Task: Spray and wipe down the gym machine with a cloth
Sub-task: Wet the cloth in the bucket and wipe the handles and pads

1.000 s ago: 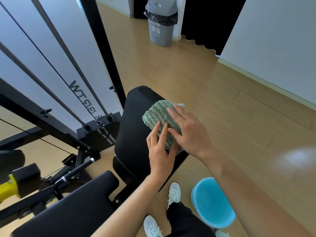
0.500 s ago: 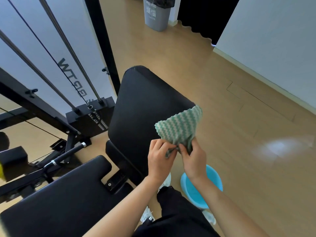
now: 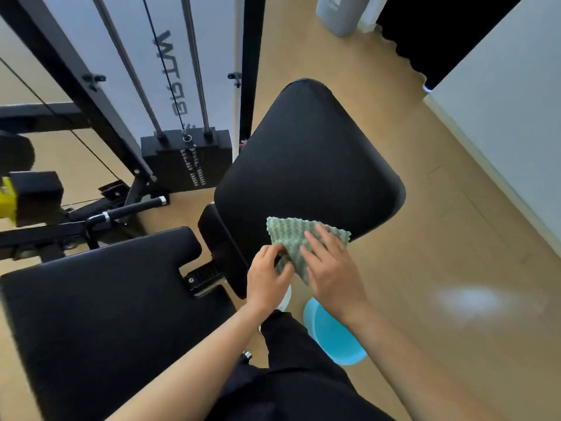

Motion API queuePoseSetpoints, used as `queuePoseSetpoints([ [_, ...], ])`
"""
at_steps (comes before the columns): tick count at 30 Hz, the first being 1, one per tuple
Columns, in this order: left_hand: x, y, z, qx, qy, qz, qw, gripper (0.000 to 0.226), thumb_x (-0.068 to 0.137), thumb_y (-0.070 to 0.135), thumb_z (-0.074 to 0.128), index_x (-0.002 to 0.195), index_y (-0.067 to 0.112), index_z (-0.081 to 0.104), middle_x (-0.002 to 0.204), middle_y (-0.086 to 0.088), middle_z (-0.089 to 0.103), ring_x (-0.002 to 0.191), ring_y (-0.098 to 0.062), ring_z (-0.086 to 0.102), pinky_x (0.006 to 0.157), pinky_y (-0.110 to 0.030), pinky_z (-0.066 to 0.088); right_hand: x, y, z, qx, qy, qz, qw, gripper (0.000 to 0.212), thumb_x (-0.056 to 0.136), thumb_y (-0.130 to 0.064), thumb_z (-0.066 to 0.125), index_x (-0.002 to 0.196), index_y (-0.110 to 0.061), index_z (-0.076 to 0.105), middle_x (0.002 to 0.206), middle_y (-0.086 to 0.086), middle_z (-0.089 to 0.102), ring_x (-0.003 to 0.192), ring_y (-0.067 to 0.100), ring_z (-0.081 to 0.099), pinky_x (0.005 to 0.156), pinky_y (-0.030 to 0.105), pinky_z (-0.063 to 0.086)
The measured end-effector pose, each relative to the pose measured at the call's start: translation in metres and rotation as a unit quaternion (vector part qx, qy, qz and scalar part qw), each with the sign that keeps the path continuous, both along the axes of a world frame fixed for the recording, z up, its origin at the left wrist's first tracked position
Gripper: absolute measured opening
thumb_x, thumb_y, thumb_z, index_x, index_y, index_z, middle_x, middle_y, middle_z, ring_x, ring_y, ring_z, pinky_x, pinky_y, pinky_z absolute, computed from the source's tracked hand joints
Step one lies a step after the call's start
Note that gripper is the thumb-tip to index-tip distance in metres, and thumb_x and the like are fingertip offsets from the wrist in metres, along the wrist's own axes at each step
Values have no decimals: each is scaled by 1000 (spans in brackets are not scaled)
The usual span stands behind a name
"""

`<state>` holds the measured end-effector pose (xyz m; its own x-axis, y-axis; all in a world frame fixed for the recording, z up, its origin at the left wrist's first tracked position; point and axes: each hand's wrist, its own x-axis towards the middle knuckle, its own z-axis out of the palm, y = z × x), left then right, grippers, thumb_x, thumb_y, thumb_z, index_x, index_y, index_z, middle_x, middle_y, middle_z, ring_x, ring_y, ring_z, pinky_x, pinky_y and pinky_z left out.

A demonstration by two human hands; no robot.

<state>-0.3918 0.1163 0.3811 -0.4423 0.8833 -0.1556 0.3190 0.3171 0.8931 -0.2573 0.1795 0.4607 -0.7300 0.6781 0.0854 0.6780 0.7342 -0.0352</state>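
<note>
A green-and-white wavy cloth (image 3: 290, 235) lies against the near lower edge of the machine's black back pad (image 3: 306, 156). My right hand (image 3: 332, 268) lies flat on the cloth, fingers straight, pressing it to the pad. My left hand (image 3: 267, 278) pinches the cloth's near left corner between curled fingers and thumb. The black seat pad (image 3: 100, 302) stretches out at the lower left. No spray bottle is in view.
A blue bucket (image 3: 334, 338) stands on the wooden floor under my right wrist, beside my dark trouser leg. The weight stack (image 3: 188, 159), guide rods and black frame stand at the left back. A grey bin (image 3: 340, 13) sits at the far top.
The cloth, held up bunched between both hands half a second ago, is now laid on the pad's lower edge. My right hand has flattened onto it. The camera view shifted.
</note>
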Motion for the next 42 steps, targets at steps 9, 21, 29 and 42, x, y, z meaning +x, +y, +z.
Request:
queuePoseSetpoints([
  [9, -26, 1, -41, -123, 2, 25, 992, 63, 103, 45, 49, 160, 31, 27, 160, 7, 40, 141, -19, 37, 109, -42, 41, -52, 20, -18, -35, -228, 97, 968, 62, 99, -25, 55, 157, -12, 38, 170, 11, 16, 158, 29, 1, 127, 43, -5],
  [21, -118, 107, -33, -25, -57, -1, 998, 73, 104, 55, 41, 161, 42, -3, 170, -11, -19, 157, -31, -16, 123, -52, 15, -166, 121, 9, 112, -328, 64, 936, 70, 106, -50, 22, 164, -18, -1, 170, 13, -16, 156, 31, -19, 127, 48, -11],
  [29, -53, 37, -63, -65, -67, -13, 996, 82, 101, 64, 32, 159, 38, -19, 167, -4, -31, 154, -22, -22, 120, -36, 21, -102, 48, -29, 46, -311, 95, 944, 81, 103, -49, 41, 163, -17, -1, 167, 20, -21, 154, 36, -25, 125, 51, -14],
  [42, -52, 0, -92, -113, -109, -10, 988, 76, 105, 56, 36, 160, 37, -13, 170, -1, -20, 153, -11, -2, 118, -31, 28, -89, 16, -63, -30, -368, 144, 918, 80, 105, -45, 40, 162, -11, -4, 166, 17, -24, 152, 30, -30, 121, 48, -24],
])
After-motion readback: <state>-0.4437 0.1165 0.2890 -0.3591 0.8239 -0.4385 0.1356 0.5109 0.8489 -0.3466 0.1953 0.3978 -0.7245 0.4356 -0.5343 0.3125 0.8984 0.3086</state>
